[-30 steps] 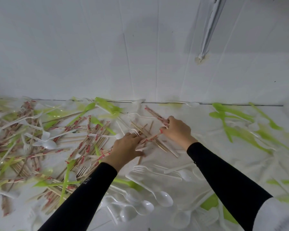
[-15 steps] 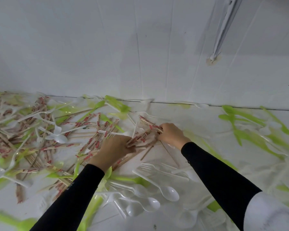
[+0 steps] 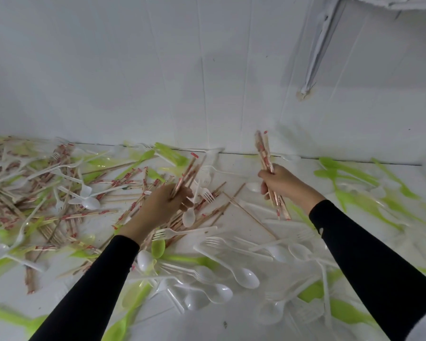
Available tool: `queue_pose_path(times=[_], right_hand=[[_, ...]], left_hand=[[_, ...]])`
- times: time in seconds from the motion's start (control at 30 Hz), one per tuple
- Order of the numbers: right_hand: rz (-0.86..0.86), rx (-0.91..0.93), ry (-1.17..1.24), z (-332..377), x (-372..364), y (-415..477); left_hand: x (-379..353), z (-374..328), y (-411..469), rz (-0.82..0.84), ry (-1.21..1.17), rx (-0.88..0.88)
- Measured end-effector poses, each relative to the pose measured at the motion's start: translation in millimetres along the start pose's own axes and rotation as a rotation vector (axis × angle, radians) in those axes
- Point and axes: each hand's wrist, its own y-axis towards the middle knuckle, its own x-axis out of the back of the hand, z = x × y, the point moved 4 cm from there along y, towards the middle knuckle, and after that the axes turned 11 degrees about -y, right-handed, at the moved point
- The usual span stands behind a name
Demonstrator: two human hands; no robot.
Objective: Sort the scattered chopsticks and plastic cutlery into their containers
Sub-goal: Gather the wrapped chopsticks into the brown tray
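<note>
We grip one bunch of chopsticks (image 3: 264, 153) in our right hand (image 3: 284, 183) and another bunch (image 3: 187, 173) in our left hand (image 3: 162, 203), just beside a white spoon (image 3: 188, 217).

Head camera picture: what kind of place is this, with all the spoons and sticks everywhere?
Probably a plain sorting workspace rather than a dining room. There is a bare white wall, and a white surface heaped with loose chopsticks. White spoons lie mixed with green cutlery.
</note>
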Motion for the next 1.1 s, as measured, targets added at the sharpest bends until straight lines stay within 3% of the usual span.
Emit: queue_pose_path(times=[0.07,0.23,0.37,0.6,0.7,0.8,0.97,1.1], right_hand=[[0.015,0.010,0.062,1.8,-5.3,-6.3],[0.081,0.015,-0.235,-7.9,-51.6,-16.2],[-0.020,-0.014,-0.484,-21.6,-75.3,-18.5],[-0.299,-0.087,-0.501,-23.4,-26.9,-22.6],[-0.392,0.003,-0.474,-25.3,-5.4,-22.1],[-0.312,0.227,-0.459,-21.3,-12.3,-23.5],[-0.108,0.618,-0.819,-1.8,-65.2,-27.5],[-0.025,0.770,-1.043,15.4,-103.0,-21.3]], left_hand=[[-5.8,-7.3,-0.4,-0.054,0.006,-0.027],[-33.0,-5.0,-1.0,-0.082,0.177,-0.006],[-53.7,8.8,0.3,-0.024,0.283,0.065],[-63.5,22.4,7.1,0.086,0.555,0.155],[-51.8,14.3,7.4,0.054,0.382,0.133],[-28.3,0.7,6.1,-0.024,0.042,0.139],[12.8,-12.0,6.4,-0.097,-0.270,0.049],[26.0,-13.6,-5.4,-0.312,-0.437,-0.123]])
